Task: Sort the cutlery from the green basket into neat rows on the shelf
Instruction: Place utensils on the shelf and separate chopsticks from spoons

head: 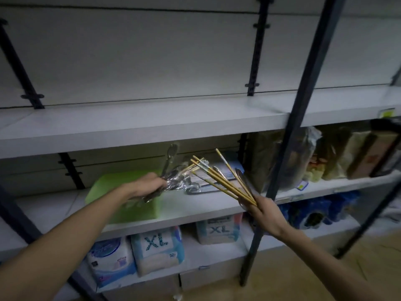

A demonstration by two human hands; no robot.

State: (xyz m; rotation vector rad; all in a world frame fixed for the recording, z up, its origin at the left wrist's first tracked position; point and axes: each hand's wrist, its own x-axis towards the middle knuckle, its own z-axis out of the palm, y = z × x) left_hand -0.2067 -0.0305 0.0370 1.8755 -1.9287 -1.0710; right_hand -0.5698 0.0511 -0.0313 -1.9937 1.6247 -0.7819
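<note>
The green basket [104, 190] stands on the middle shelf [195, 210], left of centre. Above it my left hand [149, 184] grips a bunch of metal cutlery [171, 168] wrapped in clear plastic, one spoon sticking up. To the right my right hand [263, 213] holds a fan of yellow-handled sticks with metal ends [219, 177], plus a metal spoon or two, pointing up and left. The picture is blurred, so single pieces are hard to tell apart.
A bare white shelf [152, 124] runs above the hands. A dark upright post [288, 135] crosses the right side. Bagged goods [303, 157] fill the middle shelf's right end. Packs marked XL [156, 248] sit on the lower shelf.
</note>
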